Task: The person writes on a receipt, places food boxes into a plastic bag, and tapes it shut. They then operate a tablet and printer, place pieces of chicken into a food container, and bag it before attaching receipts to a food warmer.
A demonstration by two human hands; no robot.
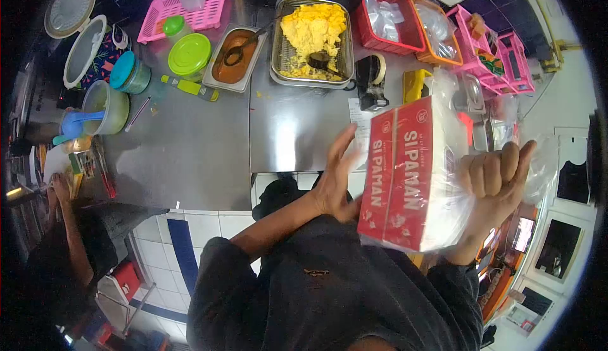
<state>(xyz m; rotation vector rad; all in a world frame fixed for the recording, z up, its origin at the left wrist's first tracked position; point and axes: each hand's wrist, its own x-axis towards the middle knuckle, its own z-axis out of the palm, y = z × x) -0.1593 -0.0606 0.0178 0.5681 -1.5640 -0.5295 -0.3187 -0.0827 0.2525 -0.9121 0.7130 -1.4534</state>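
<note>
The red boxes (411,180) sat tilted at the right of centre in the frame, inside a clear plastic bag (457,221), in front of the tabletop (190,167) and above the person's dark shirt (329,275). The right grip (497,180) was clenched, apparently on gathered film at the boxes' right side. The left grip (330,189) was released, fingers spread just beside the boxes' left edge; whether a fingertip touched them could not be told.

The chief danger was a drop: with the left side seemingly unsupported, the boxes could have swung down or slid out if the film slipped through the right grip. Thin film drawn over hard corners was also liable to split, most likely if pulled sharply. Loose film at the right of the frame could have caught on something nearby.

A smaller risk lay at upper centre-right, where the tape dispenser (372,85) and the paper slip (360,120) were near the boxes' upper corner in the view; a wide swing could have knocked or dragged them. The metal tray (278,75) of yellow food (313,28), at top centre, looked less exposed.
</note>
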